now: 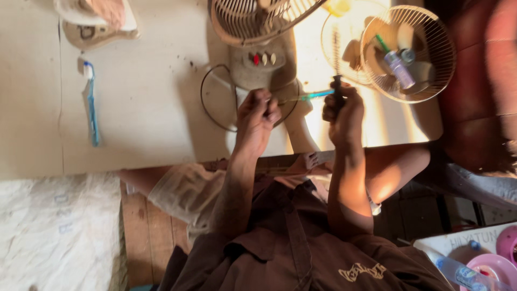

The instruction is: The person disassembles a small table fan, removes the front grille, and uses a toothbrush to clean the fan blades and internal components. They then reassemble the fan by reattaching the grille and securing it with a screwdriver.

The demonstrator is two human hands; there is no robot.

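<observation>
A: Since the fan (pixel 258 48) sits on the board (pixel 151 108) with 1 grille (pixel 409 54) lying loose beside it, how far along does the work look?

B: In the head view, partway, as a guess. The loose grille lies face up to the right of the fan's button panel, and a thin wire ring (pixel 215 108) lies around the base. The other grille is on the fan.

A: And the hands?

B: The left hand (pixel 257 116) is curled into a fist, pinching something too small to tell. The right hand (pixel 343 116) is closed around a dark handle, seemingly a screwdriver (pixel 337 91), held upright; a blue-green shaft (pixel 315 95) spans between the 2 hands.

A: Anything held in containers?

B: The loose grille serves as a tray: a small purple tube (pixel 398 67) with a green tip lies in it. A toothbrush (pixel 91 102) lies well apart, to the left.
</observation>
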